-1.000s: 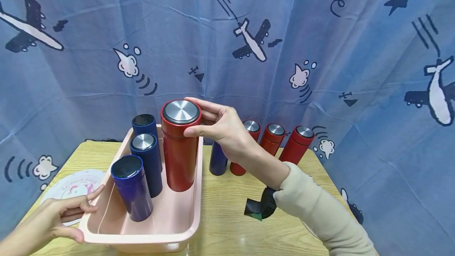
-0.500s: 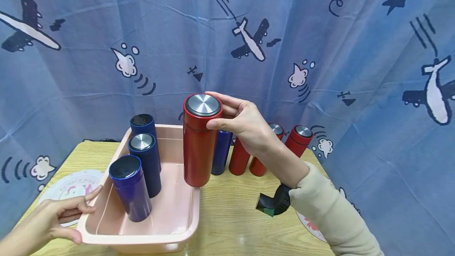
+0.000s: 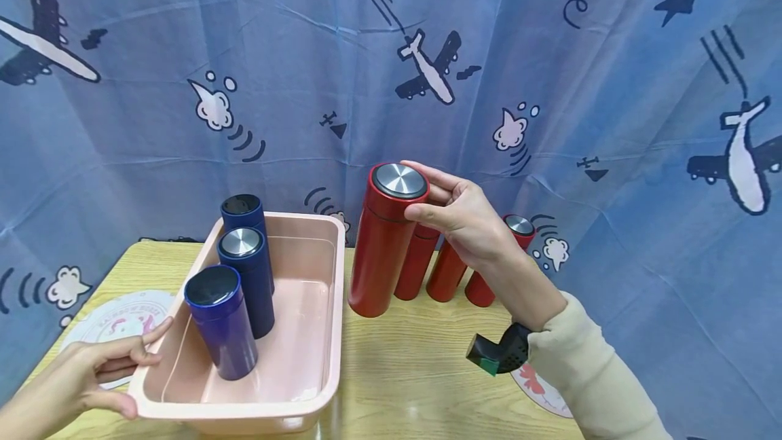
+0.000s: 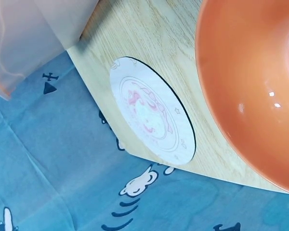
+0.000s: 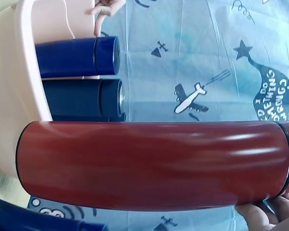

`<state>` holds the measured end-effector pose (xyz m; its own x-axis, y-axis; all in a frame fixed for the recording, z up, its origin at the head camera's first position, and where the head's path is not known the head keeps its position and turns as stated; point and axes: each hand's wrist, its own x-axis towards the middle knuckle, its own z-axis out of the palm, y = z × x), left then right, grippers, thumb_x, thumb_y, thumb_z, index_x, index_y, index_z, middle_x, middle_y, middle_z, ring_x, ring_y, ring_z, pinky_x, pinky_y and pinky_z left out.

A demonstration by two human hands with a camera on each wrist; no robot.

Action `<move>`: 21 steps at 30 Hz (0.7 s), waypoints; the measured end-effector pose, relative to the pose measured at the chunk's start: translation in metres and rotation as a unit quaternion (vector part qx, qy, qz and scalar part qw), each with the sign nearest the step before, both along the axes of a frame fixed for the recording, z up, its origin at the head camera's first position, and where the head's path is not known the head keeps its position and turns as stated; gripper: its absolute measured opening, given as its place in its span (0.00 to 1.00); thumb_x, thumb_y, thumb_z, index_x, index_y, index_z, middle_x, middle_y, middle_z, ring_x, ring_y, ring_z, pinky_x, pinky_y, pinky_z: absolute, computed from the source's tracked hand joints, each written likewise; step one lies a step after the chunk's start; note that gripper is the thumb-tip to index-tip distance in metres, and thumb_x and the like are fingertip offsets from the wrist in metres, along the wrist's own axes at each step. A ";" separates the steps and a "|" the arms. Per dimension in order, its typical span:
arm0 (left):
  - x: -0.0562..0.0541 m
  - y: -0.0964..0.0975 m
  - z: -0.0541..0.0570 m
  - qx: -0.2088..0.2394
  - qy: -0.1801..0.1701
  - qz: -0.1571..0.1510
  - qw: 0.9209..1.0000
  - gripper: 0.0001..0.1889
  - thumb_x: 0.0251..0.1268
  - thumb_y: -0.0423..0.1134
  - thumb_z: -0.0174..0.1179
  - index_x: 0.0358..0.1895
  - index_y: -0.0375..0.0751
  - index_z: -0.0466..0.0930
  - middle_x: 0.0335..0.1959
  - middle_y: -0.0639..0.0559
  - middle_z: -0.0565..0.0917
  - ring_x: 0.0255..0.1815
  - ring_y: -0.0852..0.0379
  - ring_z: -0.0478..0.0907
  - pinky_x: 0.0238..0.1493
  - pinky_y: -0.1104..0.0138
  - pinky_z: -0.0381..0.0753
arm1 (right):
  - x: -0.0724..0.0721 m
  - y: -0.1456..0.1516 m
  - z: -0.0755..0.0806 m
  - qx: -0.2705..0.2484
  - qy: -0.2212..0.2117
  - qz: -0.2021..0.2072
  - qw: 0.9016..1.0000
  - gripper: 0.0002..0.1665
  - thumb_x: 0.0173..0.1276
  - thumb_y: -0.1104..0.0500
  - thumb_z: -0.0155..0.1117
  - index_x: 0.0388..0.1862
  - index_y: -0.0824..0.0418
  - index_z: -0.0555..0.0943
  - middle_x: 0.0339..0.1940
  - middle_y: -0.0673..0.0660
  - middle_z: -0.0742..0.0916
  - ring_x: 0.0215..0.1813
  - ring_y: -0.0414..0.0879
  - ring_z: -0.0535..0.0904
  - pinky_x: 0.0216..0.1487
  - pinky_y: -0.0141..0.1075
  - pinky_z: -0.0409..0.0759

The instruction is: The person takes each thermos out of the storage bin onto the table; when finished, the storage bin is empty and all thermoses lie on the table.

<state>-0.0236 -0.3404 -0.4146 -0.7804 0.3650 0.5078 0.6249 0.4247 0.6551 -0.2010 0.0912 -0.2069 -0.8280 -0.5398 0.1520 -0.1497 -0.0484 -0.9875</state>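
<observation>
My right hand (image 3: 473,223) grips a red thermos (image 3: 381,257) round its upper end, below the silver lid. The thermos leans slightly, over the table just right of a pink plastic tub (image 3: 305,409). In the right wrist view, fingertips (image 5: 253,214) curl against its lid end. My left hand (image 3: 91,372) holds the tub's left rim near the front corner, with the thumb at the corner. Inside, along the left side, stand a purple-blue thermos (image 3: 227,338), a dark blue thermos with a silver lid (image 3: 253,290), and another dark blue one (image 3: 244,212) behind.
Three more red thermoses (image 3: 446,277) stand at the back right, partly hidden by my right hand. A blue thermos (image 5: 38,219) shows in the right wrist view. A round printed mat (image 4: 151,113) lies left of the tub, near a large orange bowl (image 4: 241,96).
My right hand has lifted the red thermos out of the tub and carried it rightward past the rim, over the table. The left hand has stayed on the rim.
</observation>
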 end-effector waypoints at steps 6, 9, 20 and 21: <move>-0.001 0.003 0.001 0.004 -0.001 -0.005 1.000 0.30 0.25 0.26 0.72 0.43 0.46 0.79 0.60 0.68 0.73 0.52 0.74 0.74 0.46 0.86 0.74 | -0.006 0.015 -0.012 0.012 -0.028 -0.023 0.999 0.37 0.64 0.72 0.63 0.71 0.59 0.66 0.50 0.48 0.86 0.60 0.48 0.76 0.66 0.42 0.71; -0.001 0.003 0.002 0.006 -0.004 -0.011 1.000 0.30 0.25 0.26 0.72 0.43 0.45 0.79 0.63 0.67 0.71 0.54 0.74 0.73 0.47 0.86 0.73 | -0.011 0.022 -0.021 0.006 -0.038 -0.017 0.999 0.39 0.62 0.71 0.65 0.72 0.59 0.65 0.50 0.46 0.85 0.60 0.46 0.76 0.65 0.40 0.73; -0.001 0.003 0.003 0.013 -0.022 -0.013 1.000 0.28 0.28 0.25 0.72 0.43 0.43 0.79 0.64 0.68 0.68 0.55 0.75 0.72 0.46 0.86 0.73 | -0.027 0.039 -0.059 -0.008 -0.075 0.008 0.997 0.45 0.59 0.69 0.70 0.73 0.64 0.61 0.54 0.49 0.83 0.59 0.44 0.76 0.62 0.33 0.74; -0.001 0.003 0.003 0.013 -0.021 -0.012 1.000 0.28 0.28 0.25 0.72 0.43 0.43 0.79 0.64 0.68 0.69 0.55 0.75 0.72 0.46 0.86 0.73 | -0.028 0.040 -0.062 -0.008 -0.076 0.013 0.997 0.45 0.59 0.69 0.69 0.73 0.65 0.60 0.54 0.49 0.83 0.59 0.44 0.76 0.63 0.33 0.73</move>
